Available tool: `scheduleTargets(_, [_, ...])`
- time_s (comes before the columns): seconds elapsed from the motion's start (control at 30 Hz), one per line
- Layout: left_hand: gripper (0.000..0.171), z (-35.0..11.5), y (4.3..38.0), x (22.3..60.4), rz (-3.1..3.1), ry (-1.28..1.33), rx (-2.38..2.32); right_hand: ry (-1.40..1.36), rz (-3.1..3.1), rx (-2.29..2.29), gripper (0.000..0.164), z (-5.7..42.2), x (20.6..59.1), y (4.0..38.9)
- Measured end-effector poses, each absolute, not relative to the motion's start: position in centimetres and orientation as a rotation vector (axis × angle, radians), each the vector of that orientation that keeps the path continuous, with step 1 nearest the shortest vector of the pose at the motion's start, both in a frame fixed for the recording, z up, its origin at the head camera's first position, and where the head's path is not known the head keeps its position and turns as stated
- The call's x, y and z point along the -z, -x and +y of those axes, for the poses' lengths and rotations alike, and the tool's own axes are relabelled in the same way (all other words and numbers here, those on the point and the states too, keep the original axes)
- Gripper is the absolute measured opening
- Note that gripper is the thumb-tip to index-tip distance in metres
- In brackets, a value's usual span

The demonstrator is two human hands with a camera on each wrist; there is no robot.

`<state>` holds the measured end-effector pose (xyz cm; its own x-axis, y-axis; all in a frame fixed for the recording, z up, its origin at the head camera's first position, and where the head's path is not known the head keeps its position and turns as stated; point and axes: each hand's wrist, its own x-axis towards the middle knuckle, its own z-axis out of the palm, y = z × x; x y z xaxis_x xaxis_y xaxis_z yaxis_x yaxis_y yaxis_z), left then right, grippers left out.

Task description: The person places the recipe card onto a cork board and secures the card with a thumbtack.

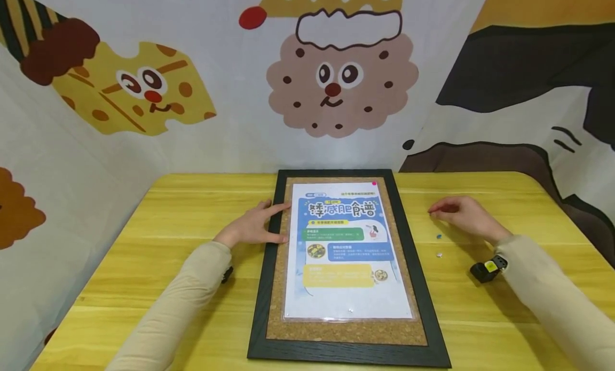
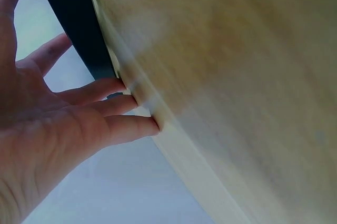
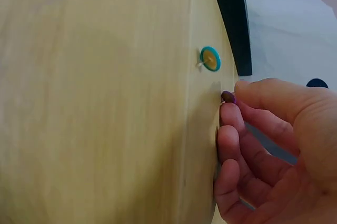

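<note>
Right hand (image 1: pixel 458 213): grip pinching a purple pin (image 3: pixel 228 97) at the bench (image 1: pixel 192 203), right of the corkboard (image 1: pixel 351 331); we would take it by the head, tip facing outward. Left hand (image 1: pixel 254 225): grip spread over the corkboard's left edge; we would steady it lightly.

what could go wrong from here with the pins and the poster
The small purple pin at the right grip could slip or roll away. The blue pin on the table shows its bare needle in the right wrist view, so it might prick. A pink pin sits at the top right corner of the poster, which might swing unless fastened elsewhere.
</note>
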<state>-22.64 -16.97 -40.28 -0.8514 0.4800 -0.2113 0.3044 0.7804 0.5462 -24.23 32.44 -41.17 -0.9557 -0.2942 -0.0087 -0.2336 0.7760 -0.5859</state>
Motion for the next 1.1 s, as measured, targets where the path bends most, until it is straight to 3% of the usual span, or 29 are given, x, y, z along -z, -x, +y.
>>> scheduleTargets(0.73, [0.085, -17.0, 22.8, 40.2, 2.627, -0.589, -0.729, 0.475, 2.816, 0.919, 0.015, 30.6, 40.6, 25.1])
scheduleTargets(1.1, [0.085, -16.9, 22.6, 40.4, 2.642, -0.585, -0.720, 0.498, 2.748, 1.054, 0.020, 29.8, 40.7, 25.2])
